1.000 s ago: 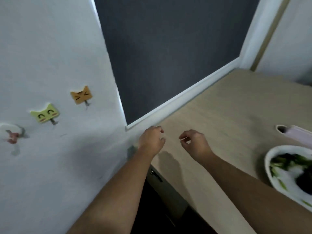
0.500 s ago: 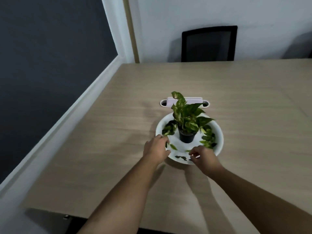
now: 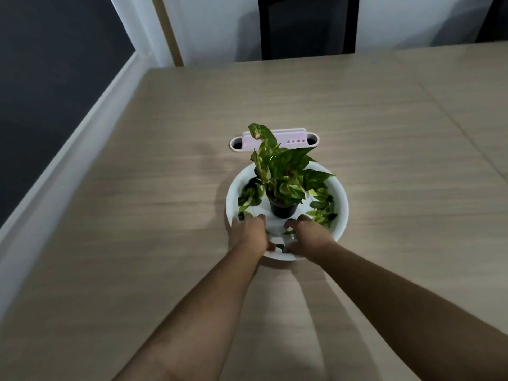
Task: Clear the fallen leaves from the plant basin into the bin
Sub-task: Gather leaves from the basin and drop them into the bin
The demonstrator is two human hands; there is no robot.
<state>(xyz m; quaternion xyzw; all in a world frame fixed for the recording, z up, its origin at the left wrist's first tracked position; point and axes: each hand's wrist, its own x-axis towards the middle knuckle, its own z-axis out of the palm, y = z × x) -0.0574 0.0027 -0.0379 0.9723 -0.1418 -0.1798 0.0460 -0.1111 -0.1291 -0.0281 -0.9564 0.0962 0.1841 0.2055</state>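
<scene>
A round white basin (image 3: 341,199) sits mid-table with a small potted plant (image 3: 283,182) in a black pot at its centre. Loose green leaves (image 3: 323,209) lie scattered on the basin floor around the pot. Both hands reach palm-down into the near side of the basin. My left hand (image 3: 248,233) is left of the pot, fingers spread over the leaves. My right hand (image 3: 309,236) is just right of it, fingers curled down over leaves. One dark leaf (image 3: 279,246) shows between the two thumbs. Whether either hand grips a leaf is hidden.
A small lilac and white container (image 3: 277,138) stands just behind the basin. The wooden table (image 3: 137,215) stretches wide on all sides. A black chair (image 3: 308,26) stands at the far edge. A dark wall panel with white trim (image 3: 68,116) runs along the left.
The view swung from the wall at the left to the basin. Both hands moved from the table's corner into the near part of the basin, over the leaves.
</scene>
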